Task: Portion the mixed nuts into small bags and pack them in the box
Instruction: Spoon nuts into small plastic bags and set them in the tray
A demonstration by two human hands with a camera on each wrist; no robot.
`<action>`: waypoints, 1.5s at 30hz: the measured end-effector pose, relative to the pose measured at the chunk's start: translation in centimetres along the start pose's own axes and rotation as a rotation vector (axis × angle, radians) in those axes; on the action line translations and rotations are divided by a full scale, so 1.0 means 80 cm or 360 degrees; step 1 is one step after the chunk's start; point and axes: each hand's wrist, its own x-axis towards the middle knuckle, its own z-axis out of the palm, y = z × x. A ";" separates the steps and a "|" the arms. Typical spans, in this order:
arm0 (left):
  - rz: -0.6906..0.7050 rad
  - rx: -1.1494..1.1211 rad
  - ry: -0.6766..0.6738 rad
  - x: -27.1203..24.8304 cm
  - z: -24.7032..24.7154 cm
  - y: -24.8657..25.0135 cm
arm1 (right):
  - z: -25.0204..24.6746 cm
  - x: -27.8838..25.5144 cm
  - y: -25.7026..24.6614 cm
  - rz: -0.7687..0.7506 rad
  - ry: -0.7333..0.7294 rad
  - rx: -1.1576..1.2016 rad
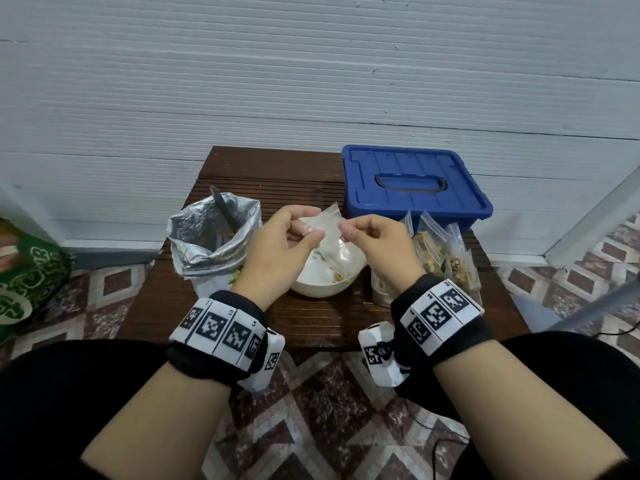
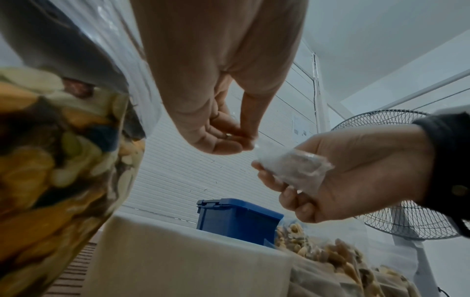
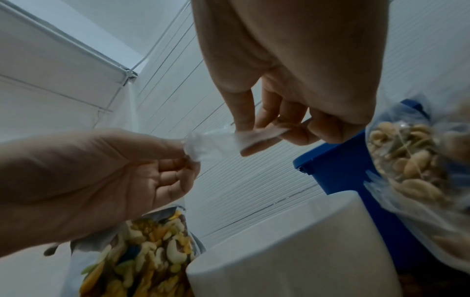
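Low in the head view, two forearms with black wristbands carrying white coded tags are seen. Above them, at frame centre, a small clear empty plastic bag [image 1: 329, 237] is pinched at its mouth by the left hand [image 1: 280, 251] and the right hand [image 1: 381, 247], thumb and fingertips of each closed on an edge, the other fingers loosely curled. The bag is held over a white round bowl [image 1: 311, 289] in which a few nuts are left.

Left of the bowl, an open silver foil bag of mixed nuts [image 1: 211, 237] is stood with a utensil handle [image 1: 223, 209] inside. Right of centre, several filled clear bags [image 1: 446, 261] are gathered on the dark wooden slatted table [image 1: 311, 323].

Farthest, upper right, the blue plastic lidded box [image 1: 412, 185] is shut.

Judged: portioning is partly done; this bag is unfilled and packing is not begun.
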 end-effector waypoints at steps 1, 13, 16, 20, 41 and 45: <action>0.0008 -0.0031 0.0008 0.000 -0.001 0.000 | -0.001 -0.001 0.001 0.0020 -0.0012 0.0028; 0.0164 -0.0037 0.0240 0.001 -0.006 0.010 | -0.006 0.000 0.008 0.0004 -0.0158 0.0147; 0.0146 -0.0084 0.0187 -0.002 -0.004 0.013 | -0.001 0.000 0.011 -0.0018 -0.0136 0.0074; 0.0008 -0.0235 -0.0225 -0.002 -0.015 0.014 | -0.001 -0.001 0.014 0.0022 -0.0169 0.0051; 0.0261 0.0303 -0.0341 0.003 -0.020 -0.003 | -0.005 -0.011 -0.011 -0.0104 -0.0163 0.0158; 0.0313 0.0309 -0.0300 0.004 -0.019 -0.007 | -0.002 -0.014 -0.016 -0.0199 -0.0278 0.0060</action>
